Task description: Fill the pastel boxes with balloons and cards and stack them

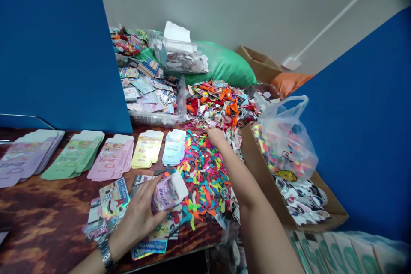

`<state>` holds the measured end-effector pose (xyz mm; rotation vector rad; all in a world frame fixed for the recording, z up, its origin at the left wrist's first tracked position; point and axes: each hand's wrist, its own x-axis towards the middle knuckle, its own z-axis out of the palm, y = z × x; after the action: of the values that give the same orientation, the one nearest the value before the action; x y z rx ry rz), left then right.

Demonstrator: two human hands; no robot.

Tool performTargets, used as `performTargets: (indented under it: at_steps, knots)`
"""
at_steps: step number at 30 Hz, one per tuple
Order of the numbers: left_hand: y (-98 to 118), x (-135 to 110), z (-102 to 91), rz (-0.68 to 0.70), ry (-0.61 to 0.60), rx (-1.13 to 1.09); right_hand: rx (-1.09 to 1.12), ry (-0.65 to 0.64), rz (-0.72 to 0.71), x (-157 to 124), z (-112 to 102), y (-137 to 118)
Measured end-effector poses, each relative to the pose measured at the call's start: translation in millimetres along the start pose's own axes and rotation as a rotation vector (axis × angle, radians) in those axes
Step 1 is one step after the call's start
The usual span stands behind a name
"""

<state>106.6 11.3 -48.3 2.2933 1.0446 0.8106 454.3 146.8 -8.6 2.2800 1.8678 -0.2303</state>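
My left hand [141,207], with a metal watch on its wrist, is wrapped around a small purple carton [164,193] whose white top flap stands up. Shiny printed cards [114,201] lie under and beside that hand. My right arm stretches forward, and my right hand [215,136] is at the far edge of a heap of uninflated balloons [205,171] in many colours, close to a mixed heap of small trinkets [221,102]. Its fingers point down among the pieces and are mostly hidden, so whatever they touch cannot be made out.
Flat carton stacks line the table: purple [28,154], green [75,154], pink [112,156], yellow [147,149], blue [174,146]. Behind stand a clear bin [181,102] of cards and a green bag [221,66]. A cardboard box [266,180] and plastic bag [298,137] sit right. Blue partitions [61,47] flank both sides.
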Motion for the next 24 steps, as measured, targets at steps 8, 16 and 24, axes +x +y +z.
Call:
performTargets:
  at_steps: [8, 16, 24]
  knots:
    - [1.6, -0.7, -1.2, -0.091, 0.004, -0.016, 0.035, 0.024, -0.075, -14.3, -30.2, -1.8]
    - [7.1, 12.1, 2.0, -0.207, 0.041, -0.153, 0.349, 0.056, -0.295, -78.9, -96.3, -21.8]
    - [9.0, 8.1, -1.9, -0.201, 0.106, -0.134, 0.807, -0.139, -0.444, -150.1, -96.4, -90.4]
